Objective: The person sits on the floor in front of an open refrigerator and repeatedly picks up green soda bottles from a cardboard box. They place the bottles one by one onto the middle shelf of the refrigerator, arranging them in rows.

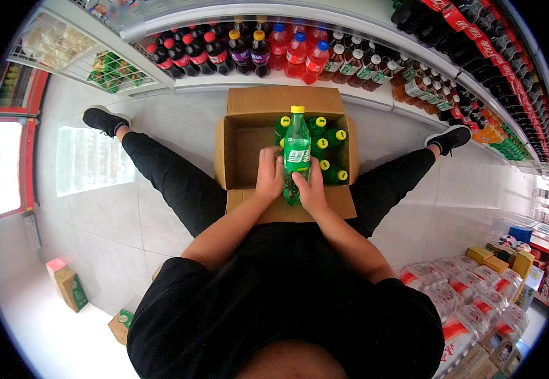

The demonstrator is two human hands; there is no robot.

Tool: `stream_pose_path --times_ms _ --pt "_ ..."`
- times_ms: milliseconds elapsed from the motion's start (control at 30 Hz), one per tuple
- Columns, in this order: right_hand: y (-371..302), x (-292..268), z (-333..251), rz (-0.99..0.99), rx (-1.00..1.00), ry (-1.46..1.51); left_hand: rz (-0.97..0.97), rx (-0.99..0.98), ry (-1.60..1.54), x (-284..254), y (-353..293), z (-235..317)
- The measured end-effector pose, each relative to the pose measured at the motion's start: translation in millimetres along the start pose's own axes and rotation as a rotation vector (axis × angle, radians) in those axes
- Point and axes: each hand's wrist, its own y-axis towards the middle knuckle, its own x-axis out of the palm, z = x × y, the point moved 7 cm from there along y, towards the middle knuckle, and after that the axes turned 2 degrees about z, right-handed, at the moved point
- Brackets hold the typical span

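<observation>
The bottle (297,144) is between the fingers: right hand (312,189) pinching it, thumb in front, fingertips hidden; left hand (270,174) curled alongside, contact unclear. Beyond, it partly hides other bottles (335,138) in the box (249,142).

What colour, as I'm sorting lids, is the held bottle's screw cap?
The screw cap on the green soda bottle is yellow, clearest in the head view.

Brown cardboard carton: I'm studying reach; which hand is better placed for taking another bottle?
Probably the right hand, nearer most yellow-capped green plastic bottles inside, though it holds the raised bottle.
</observation>
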Motion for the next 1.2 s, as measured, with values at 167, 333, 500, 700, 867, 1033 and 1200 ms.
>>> stream_pose_path --times_ms 167,333,500,700,867,1033,1200 --pt "13.1 -7.6 -25.1 0.091 -0.085 -0.101 -0.155 -0.035 -0.045 20.5 -14.0 -10.8" --pt "39.2 -22.5 -42.0 0.189 -0.083 -0.075 -0.337 0.034 0.116 29.3 -14.2 12.9" --pt "89.4 -34.5 -118.6 0.246 -0.198 -0.014 -0.486 0.149 0.277 46.8 -24.0 16.5" --pt "165.6 -52.4 -228.2 0.278 -0.601 -0.024 -0.537 0.030 0.277 48.8 -23.6 13.1" --pt "212.3 -49.3 -304.9 0.249 -0.859 0.111 -0.564 0.082 0.278 51.5 -23.8 11.2" --pt "270.4 -59.1 -331.6 0.340 -1.010 -0.100 -0.524 0.135 0.281 51.5 -24.3 14.6" --pt "316.3 -65.4 -339.3 0.563 -0.803 -0.470 -0.516 0.160 0.250 54.2 -24.6 4.8"
